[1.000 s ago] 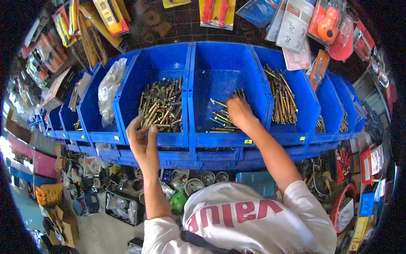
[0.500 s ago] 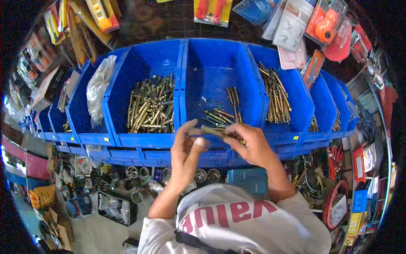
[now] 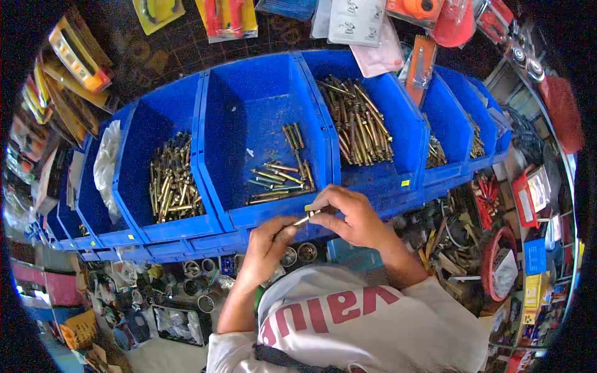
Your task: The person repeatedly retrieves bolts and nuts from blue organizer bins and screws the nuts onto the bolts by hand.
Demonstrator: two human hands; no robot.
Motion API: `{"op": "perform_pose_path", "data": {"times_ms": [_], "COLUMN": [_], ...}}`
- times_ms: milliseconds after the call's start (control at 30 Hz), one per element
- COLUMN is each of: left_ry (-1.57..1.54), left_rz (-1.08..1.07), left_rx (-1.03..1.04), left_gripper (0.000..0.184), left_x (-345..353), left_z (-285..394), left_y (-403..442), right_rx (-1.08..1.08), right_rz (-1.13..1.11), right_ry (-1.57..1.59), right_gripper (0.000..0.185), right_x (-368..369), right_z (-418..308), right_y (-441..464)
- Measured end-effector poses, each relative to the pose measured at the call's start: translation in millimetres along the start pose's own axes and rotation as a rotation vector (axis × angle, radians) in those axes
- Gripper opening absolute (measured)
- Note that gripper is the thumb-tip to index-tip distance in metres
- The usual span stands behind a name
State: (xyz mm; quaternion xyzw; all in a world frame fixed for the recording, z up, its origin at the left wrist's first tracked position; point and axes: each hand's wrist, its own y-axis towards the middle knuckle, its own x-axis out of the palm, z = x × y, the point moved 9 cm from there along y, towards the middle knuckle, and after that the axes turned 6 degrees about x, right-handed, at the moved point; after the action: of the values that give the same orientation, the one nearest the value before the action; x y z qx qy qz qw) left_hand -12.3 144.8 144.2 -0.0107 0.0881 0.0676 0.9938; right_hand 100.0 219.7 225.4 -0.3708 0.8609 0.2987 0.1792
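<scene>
A brassy anchor bolt (image 3: 302, 220) is held between my two hands, just in front of the blue bins. My left hand (image 3: 262, 247) pinches its left end with thumb and fingertips. Closed on the other end is my right hand (image 3: 349, 217), whose fingers hide part of the bolt. Behind them, a blue bin (image 3: 245, 130) holds several loose anchor bolts (image 3: 280, 175) near its front. A fuller pile of bolts (image 3: 171, 180) fills the bin to the left, and longer bolts (image 3: 360, 127) are heaped in the bin to the right.
Further bins run along both sides, one with a clear plastic bag (image 3: 107, 165). Packaged tools (image 3: 227, 18) hang above the row. Below are a black crate (image 3: 180, 323), small round containers (image 3: 307, 252) and a red basket (image 3: 497, 264).
My left hand has closed from spread fingers onto the bolt's left end. Both hands have come down a little, clear of the bin. The view has turned, shifting the bins leftward and tilting them.
</scene>
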Motion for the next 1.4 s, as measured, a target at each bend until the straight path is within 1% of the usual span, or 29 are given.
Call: {"op": "perform_pose_path", "data": {"times_ms": [33,67,100,133,200,267,300,367,433,500,533,567,600,633,667,700,767,833,867,933,967,1033,1100,1167,1200,1267,1300,1367,1400], "left_ry": [0.11,0.22,0.273,0.278,0.304,0.319,0.328,0.326,0.369,0.406,0.453,0.398,0.426,0.501,0.557,0.552,0.643,0.711,0.683,0.787,0.76,0.524,0.481,0.474,0.46,0.422,0.446,0.461,0.448], "left_rz": [0.084,0.17,0.177,0.188,0.227,0.247,0.254,0.29,0.284,0.453,0.559,0.66,0.76,0.825,0.893,0.901,0.938,0.996,0.964,0.993,1.005,1.027,1.004,1.018,1.007,0.956,0.929,0.89,0.859], "left_rx": [0.144,0.288,0.312,0.31,0.357,0.345,0.336,0.327,0.241,0.315,0.354,0.207,0.337,0.239,0.369,0.256,0.344,0.479,0.491,0.589,0.523,0.546,0.574,0.61,0.618,0.59,0.628,0.654,0.667], "left_gripper": [0.017,0.017,0.018,0.018,0.018,0.018,0.017,0.017,0.018,0.016,0.015,0.013,0.013,0.013,0.015,0.016,0.019,0.022,0.027,0.033,0.034,0.032,0.027,0.021,0.02,0.022,0.02,0.017,0.016], "left_x": [-5,-10,-11,-11,-14,-16,-17,-23,-31,-58,-74,-93,-111,-131,-146,-163,-191,-220,-222,-217,-218,-206,-196,-183,-176,-166,-159,-145,-139], "left_z": [10,23,31,31,32,33,33,33,32,27,29,24,34,32,43,40,47,37,47,67,64,65,60,65,68,61,64,70,70], "left_y": [-1,-4,-5,-6,-10,-16,-19,-28,-37,-53,-63,-71,-77,-79,-80,-75,-61,-44,-37,-37,-37,-45,-49,-59,-62,-69,-72,-78,-80], "right_rx": [0.058,0.051,0.055,0.056,0.029,0.045,0.033,0.037,0.062,-0.008,0.023,0.039,0.037,0.083,0.118,0.153,0.303,0.372,0.368,0.37,0.386,0.353,0.33,0.46,0.592,0.491,0.41,0.448,0.323], "right_rz": [-0.039,-0.042,-0.01,0.02,0.017,0.022,0.008,-0.121,-0.185,-0.142,-0.112,-0.053,0.016,0.042,0.043,0.045,-0.001,-0.033,-0.069,-0.12,-0.117,-0.182,-0.136,-0.191,-0.121,-0.126,-0.068,-0.116,-0.081], "right_ry": [0.017,0.023,-0.03,-0.084,-0.034,0.136,0.143,-0.02,-0.001,0.012,-0.047,-0.158,-0.201,-0.376,-0.467,-0.559,-0.769,-0.783,-0.843,-0.979,-0.99,-0.887,-0.886,-0.755,-0.686,-0.792,-0.817,-0.784,-0.825], "right_gripper": [0.012,0.012,0.013,0.015,0.017,0.018,0.018,0.019,0.019,0.02,0.022,0.021,0.021,0.021,0.02,0.02,0.022,0.024,0.025,0.028,0.028,0.03,0.031,0.032,0.033,0.032,0.028,0.027,0.027], "right_x": [4,7,9,11,15,16,18,31,41,44,43,41,42,45,49,53,60,65,72,79,77,82,78,76,72,72,73,76,79], "right_z": [7,8,9,11,8,5,2,1,3,-1,2,7,20,33,46,59,90,101,104,108,110,112,96,101,110,100,100,101,96], "right_y": [-1,-3,-4,-4,-1,5,7,11,20,37,50,64,77,89,100,112,136,141,140,132,131,130,131,136,136,142,143,144,142]}}
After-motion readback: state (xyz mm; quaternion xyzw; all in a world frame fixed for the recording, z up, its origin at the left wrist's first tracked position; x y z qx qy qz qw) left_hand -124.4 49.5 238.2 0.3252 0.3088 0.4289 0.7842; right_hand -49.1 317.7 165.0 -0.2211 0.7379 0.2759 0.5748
